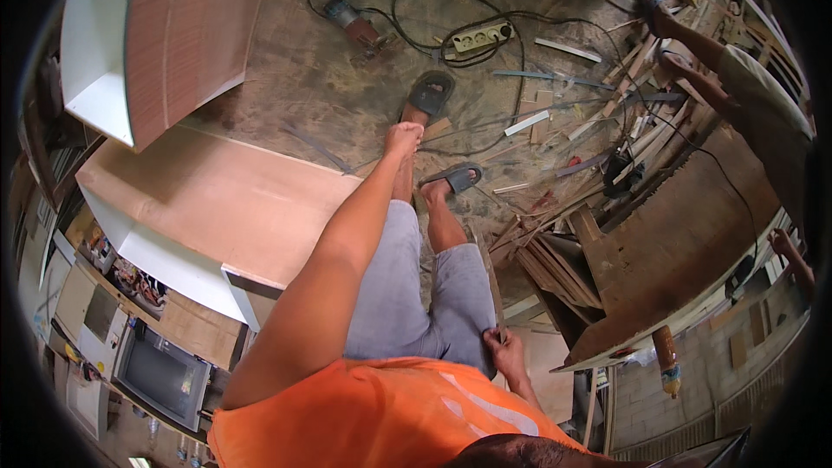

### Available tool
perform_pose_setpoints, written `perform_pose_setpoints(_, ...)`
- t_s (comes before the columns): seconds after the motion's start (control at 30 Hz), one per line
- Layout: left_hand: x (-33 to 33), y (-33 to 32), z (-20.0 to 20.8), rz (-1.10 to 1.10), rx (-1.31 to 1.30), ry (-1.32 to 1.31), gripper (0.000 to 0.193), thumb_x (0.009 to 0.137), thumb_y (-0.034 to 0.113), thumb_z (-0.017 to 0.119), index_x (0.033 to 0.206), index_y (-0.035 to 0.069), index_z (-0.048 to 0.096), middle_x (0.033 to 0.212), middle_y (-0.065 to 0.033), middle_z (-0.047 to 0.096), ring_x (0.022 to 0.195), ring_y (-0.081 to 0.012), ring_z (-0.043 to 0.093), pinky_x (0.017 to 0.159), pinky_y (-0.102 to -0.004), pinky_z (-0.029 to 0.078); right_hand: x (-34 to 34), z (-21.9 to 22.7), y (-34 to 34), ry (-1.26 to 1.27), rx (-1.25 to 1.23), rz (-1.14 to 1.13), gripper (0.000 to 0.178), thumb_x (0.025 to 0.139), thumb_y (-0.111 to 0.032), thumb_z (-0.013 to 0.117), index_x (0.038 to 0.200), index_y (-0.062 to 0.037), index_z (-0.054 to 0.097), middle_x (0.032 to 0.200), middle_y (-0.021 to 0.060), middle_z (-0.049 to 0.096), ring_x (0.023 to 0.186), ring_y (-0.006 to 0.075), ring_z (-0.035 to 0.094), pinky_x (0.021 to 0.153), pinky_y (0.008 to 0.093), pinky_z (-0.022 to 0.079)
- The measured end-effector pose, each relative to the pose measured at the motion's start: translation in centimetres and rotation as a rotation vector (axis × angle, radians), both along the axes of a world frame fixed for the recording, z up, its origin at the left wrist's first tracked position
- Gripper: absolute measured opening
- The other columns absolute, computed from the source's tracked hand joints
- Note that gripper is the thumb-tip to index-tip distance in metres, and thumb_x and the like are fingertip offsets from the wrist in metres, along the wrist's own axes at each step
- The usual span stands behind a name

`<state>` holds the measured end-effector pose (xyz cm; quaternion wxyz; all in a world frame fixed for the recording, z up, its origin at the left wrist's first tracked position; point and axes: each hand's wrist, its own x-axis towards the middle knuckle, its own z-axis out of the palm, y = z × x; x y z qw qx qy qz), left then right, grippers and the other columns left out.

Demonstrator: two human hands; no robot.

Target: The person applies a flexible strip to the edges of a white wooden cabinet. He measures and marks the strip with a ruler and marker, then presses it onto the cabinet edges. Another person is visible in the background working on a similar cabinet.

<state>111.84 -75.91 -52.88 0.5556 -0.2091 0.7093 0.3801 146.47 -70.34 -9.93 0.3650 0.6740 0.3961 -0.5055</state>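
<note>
My left arm stretches forward, and my left hand (pixel 404 139) is closed in a loose fist against my lower leg, just above the grey sandal (pixel 431 94). Whether anything small is inside its fingers is hidden. My right hand (pixel 507 351) rests beside my right thigh, fingers curled in a pinch. It is next to the end of a narrow wooden edge (pixel 487 277); what the fingers hold is too small to make out. My other foot wears a matching sandal (pixel 452 178).
Wood-faced cabinets (pixel 225 199) stand on the left. Ahead lie a corded power tool (pixel 354 24) and a power strip (pixel 482 38) with looping black cable. Wood offcuts (pixel 637 113) litter the right side, by a brown panel (pixel 685 225). Another person's leg (pixel 693 78) shows at far right.
</note>
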Motion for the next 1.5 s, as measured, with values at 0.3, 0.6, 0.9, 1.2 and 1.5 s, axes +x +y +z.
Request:
perform_pose_setpoints(0.3, -6.0, 9.0, -16.5, 0.118, -0.112, -0.147, 0.033, 0.095, 0.031, 0.063, 0.112, 0.003, 0.061, 0.1, -0.0053, 0.064, 0.091, -0.0157, 0.061, 0.077, -0.0317, 0.054, -2.6, -1.6, -1.9, -0.211, -0.015, -0.358, 0.018, 0.088, -0.017, 0.073, 0.082, -0.0023, 0.066, 0.069, -0.0068, 0.054, 0.064, 0.0055, 0.045, 0.059, 0.0245, 0.039)
perform_pose_setpoints(0.6, -4.7, 15.4, -25.7, 0.208, -0.254, -0.203, 0.036, 0.093, 0.033, 0.066, 0.107, -0.001, 0.065, 0.108, -0.0136, 0.067, 0.093, -0.0237, 0.066, 0.075, -0.0387, 0.056, -4.9, -3.0, -0.4, -0.373, -0.023, -0.542, 0.018, 0.09, -0.01, 0.07, 0.073, -0.0059, 0.063, 0.062, -0.0096, 0.048, 0.057, 0.0031, 0.036, 0.052, 0.0228, 0.027)
perform_pose_setpoints(0.9, -5.6, 11.6, -20.8, 0.197, -0.133, 0.02, 0.02, 0.094, 0.019, 0.065, 0.093, -0.001, 0.067, 0.078, -0.0068, 0.068, 0.067, -0.014, 0.064, 0.058, -0.0261, 0.051, -5.2, -2.9, 1.9, -0.362, -0.098, -0.383, 0.02, 0.09, -0.017, 0.072, 0.077, -0.0029, 0.065, 0.064, -0.0082, 0.049, 0.06, 0.0047, 0.041, 0.054, 0.0239, 0.035)
perform_pose_setpoints(1.2, -12.4, 10.2, 11.5, 0.154, 0.425, -0.047, 0.022, 0.092, 0.018, 0.068, 0.092, -0.003, 0.069, 0.08, -0.0066, 0.07, 0.065, -0.0096, 0.064, 0.06, -0.0245, 0.053, -15.2, -4.4, 14.2, 0.2, 0.288, -0.066, 0.016, 0.088, -0.008, 0.06, 0.097, 0.0013, 0.069, 0.078, 0.0006, 0.062, 0.073, 0.0094, 0.054, 0.067, 0.0252, 0.045)
perform_pose_setpoints(1.5, -12.5, 7.7, 40.3, -0.49, 0.672, -0.089, 0.023, 0.087, 0.023, 0.074, 0.09, 0.001, 0.074, 0.079, -0.0047, 0.073, 0.073, -0.0096, 0.067, 0.067, -0.0252, 0.054, -29.5, 2.0, 17.7, 0.964, 0.434, 0.03, 0.031, 0.097, -0.017, 0.063, 0.125, -0.0038, 0.062, 0.099, 0.0003, 0.063, 0.084, 0.0122, 0.055, 0.073, 0.0272, 0.046)
